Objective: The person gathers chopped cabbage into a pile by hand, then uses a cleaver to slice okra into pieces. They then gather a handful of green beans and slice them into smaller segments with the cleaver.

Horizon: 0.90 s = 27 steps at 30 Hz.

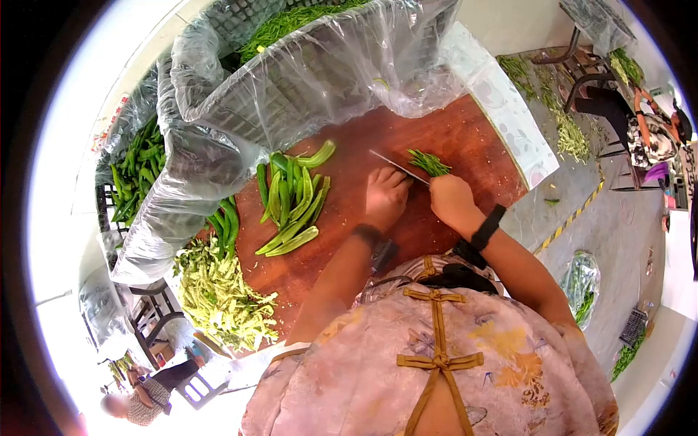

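My right hand (pixel 452 200) is closed around the handle of a knife (pixel 398 165), whose thin blade points away to the upper left over the brown wooden board (pixel 349 240). Just beyond the blade and my right knuckles lies a small bunch of green pepper shreds (pixel 430 163). My left hand (pixel 385 196) is beside the blade with its fingers curled down; what is under them is hidden. To the left of it, a pile of long green peppers (pixel 291 192) rests on the board, some of them split open.
Plastic-lined crates hold green shreds (pixel 294 25) and whole green peppers (pixel 138 171). Pale green scraps (pixel 222 294) heap at the board's left edge. A seated person (pixel 651 134) is at right, another person (pixel 145 396) at lower left. A plastic bag (pixel 582 287) lies on the floor.
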Motion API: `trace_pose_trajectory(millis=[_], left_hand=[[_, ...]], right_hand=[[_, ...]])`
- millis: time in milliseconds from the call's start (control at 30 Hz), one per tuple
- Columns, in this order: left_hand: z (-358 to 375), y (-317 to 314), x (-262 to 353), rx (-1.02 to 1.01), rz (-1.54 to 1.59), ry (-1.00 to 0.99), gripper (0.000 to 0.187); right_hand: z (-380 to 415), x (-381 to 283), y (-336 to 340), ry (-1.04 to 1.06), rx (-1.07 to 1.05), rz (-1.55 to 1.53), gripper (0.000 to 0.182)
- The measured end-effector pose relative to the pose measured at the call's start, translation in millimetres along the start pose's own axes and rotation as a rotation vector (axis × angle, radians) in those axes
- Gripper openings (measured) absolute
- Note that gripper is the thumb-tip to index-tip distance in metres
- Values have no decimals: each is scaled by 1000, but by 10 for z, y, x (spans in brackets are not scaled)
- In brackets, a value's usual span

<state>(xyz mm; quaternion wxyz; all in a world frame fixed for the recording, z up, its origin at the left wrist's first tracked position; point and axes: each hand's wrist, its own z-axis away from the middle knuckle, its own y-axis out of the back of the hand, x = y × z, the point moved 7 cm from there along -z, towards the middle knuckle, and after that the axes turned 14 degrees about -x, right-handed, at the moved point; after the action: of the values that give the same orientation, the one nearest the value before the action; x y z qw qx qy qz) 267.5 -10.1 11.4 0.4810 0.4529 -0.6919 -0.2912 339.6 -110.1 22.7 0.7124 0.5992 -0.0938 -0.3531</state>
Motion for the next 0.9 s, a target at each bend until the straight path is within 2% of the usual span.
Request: trace_pose_trajectory(millis=[133, 267, 467, 567, 800, 900], left_hand=[[-6, -10, -4, -33, -55, 4, 16], [3, 34, 22, 35, -61, -4, 16], [19, -23, -6, -7, -40, 15, 15], [15, -7, 17, -23, -49, 15, 15], [14, -11, -8, -26, -18, 5, 14], [5, 22, 8, 48, -23, -42, 12]], right_hand=[[-242, -16, 26, 40, 49, 1, 9], [-172, 145, 44, -2, 86, 3, 12], [133, 86, 35, -15, -28, -21, 15], [125, 76, 52, -3, 8, -32, 13], [-228, -41, -68, 74, -4, 20, 12], [-335, -68, -10, 82, 79, -4, 13]])
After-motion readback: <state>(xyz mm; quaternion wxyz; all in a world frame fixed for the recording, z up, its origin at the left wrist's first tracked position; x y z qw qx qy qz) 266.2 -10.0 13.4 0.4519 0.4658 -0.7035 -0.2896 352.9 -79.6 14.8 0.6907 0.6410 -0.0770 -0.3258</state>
